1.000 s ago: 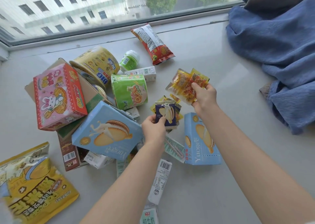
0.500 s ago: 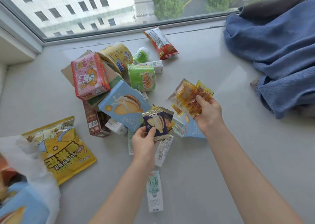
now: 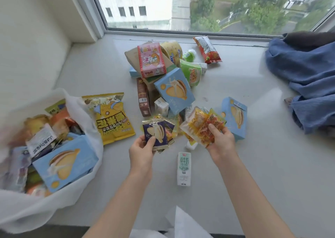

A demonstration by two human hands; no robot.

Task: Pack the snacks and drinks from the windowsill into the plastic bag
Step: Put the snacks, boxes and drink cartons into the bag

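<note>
My left hand (image 3: pixel 142 150) pinches a small stack of packets with a dark blue one (image 3: pixel 157 134) on top. My right hand (image 3: pixel 220 140) grips a bunch of clear orange snack packets (image 3: pixel 201 126). Both hands hover above the grey windowsill (image 3: pixel 262 165). The white plastic bag (image 3: pixel 27 210) lies open at the lower left, holding a blue biscuit box (image 3: pixel 65 165) and several snacks. A yellow snack bag (image 3: pixel 110 118) lies beside the bag's mouth. A milk carton (image 3: pixel 184 169) lies flat between my forearms.
A heap of boxes, cups and cartons sits mid-sill: a pink rabbit box (image 3: pixel 151 59), a blue biscuit box (image 3: pixel 175 91), a green cup (image 3: pixel 192 73), a red chip bag (image 3: pixel 207 49). Another blue box (image 3: pixel 235 118) lies right. Blue cloth (image 3: pixel 308 78) covers the far right.
Both hands have drawn back toward me and leftward with their packets. The view swung left, bringing the open plastic bag fully into sight.
</note>
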